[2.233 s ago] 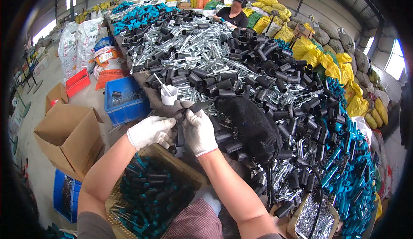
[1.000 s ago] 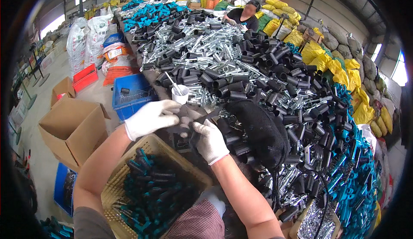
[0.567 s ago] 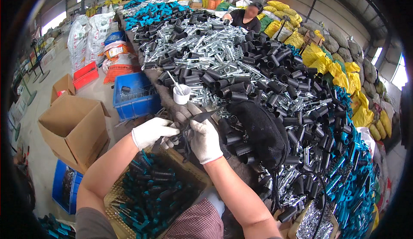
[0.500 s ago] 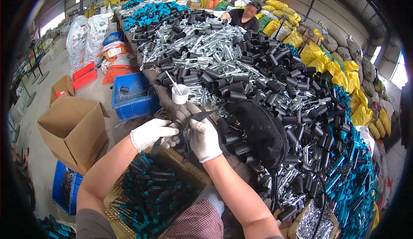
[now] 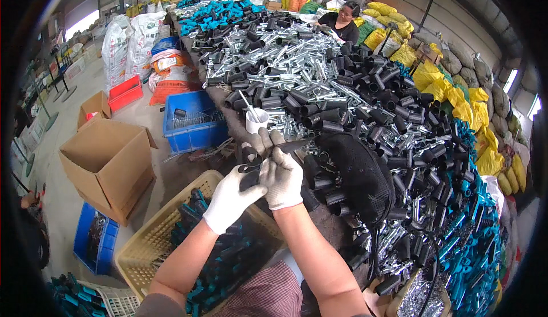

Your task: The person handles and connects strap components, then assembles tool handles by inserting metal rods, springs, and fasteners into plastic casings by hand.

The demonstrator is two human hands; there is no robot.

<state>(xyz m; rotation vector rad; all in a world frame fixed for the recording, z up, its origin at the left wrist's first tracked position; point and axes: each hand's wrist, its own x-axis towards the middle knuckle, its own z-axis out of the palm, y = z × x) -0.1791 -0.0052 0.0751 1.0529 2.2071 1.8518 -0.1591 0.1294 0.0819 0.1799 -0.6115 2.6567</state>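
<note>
At frame centre, the gloved left hand [image 5: 233, 198] has moved closer to the right hand [image 5: 283, 181], which pinches a tapered black part [image 5: 298, 144]; both now seem engaged there. The left's grip is unclear.

Left hand [image 5: 234, 196] apparently against right hand [image 5: 282, 179]

Green print [image 5: 152, 26] on white sack [image 5: 142, 46], white label [image 5: 166, 63] on orange sack [image 5: 160, 58], seemingly illegible
</note>
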